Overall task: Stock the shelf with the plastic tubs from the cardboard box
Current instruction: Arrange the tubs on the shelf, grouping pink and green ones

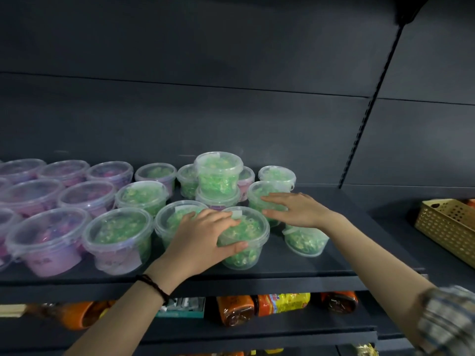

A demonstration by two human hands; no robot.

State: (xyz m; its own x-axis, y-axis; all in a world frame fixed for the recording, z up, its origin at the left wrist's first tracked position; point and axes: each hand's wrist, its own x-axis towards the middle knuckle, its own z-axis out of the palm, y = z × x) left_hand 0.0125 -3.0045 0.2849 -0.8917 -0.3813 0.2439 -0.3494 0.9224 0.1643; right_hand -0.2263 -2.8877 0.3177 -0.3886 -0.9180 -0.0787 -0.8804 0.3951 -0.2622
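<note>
Head view: left hand [205,235] fingers clasp a round clear-plastic tub [250,227]; right hand [295,209] fingers lie straight.

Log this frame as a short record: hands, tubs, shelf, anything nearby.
left hand: grips the front green tub, fingers over its lid, thumb on its side
right hand: lies flat on a second green tub farther back
stacked tub: green, stands on another tub mid-shelf
pink tubs: rows at the left
shelf: dark; tubs upright, lids on
gold basket: perforated, at the right
</note>
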